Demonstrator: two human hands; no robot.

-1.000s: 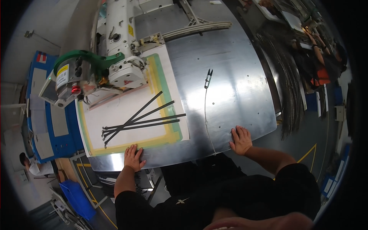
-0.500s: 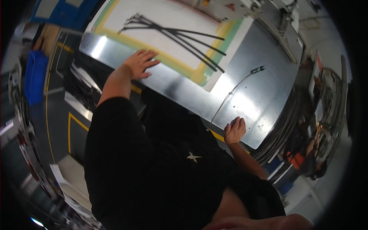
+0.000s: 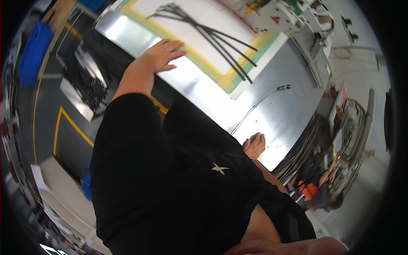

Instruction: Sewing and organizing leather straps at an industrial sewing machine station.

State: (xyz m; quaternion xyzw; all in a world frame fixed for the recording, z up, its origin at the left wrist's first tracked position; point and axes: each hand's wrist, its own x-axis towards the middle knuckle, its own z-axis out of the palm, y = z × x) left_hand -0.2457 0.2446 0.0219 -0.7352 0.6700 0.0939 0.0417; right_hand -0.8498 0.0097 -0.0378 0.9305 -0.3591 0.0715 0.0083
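My left hand (image 3: pixel 166 55) rests at the near edge of a shiny metal table (image 3: pixel 199 91), fingers spread and nothing in them. Just beyond it lies a white panel bordered with yellow and green tape (image 3: pixel 219 80). Several long black strips (image 3: pixel 208 35) with small metal-looking ends lie crossed on that panel. My right hand (image 3: pixel 255 145) is at the table's near edge, farther right, with its fingers loosely bent and no object seen in it. Beyond that hand, a thin pale cord (image 3: pixel 254 107) with a dark green clip-like end (image 3: pixel 284 88) lies on the metal.
White machinery (image 3: pixel 280 17) stands along the table's far side, with a metal rail (image 3: pixel 307 59) at the far right. Bundled dark strips (image 3: pixel 299 146) hang beside the right edge. On the left are a blue bin (image 3: pixel 35 53) and yellow floor lines (image 3: pixel 59 127).
The view has turned and shifted, so the table sits more slanted. Both hands remain at the table's edge; my right hand's fingers look a little more bent. The strips and cord lie as before.
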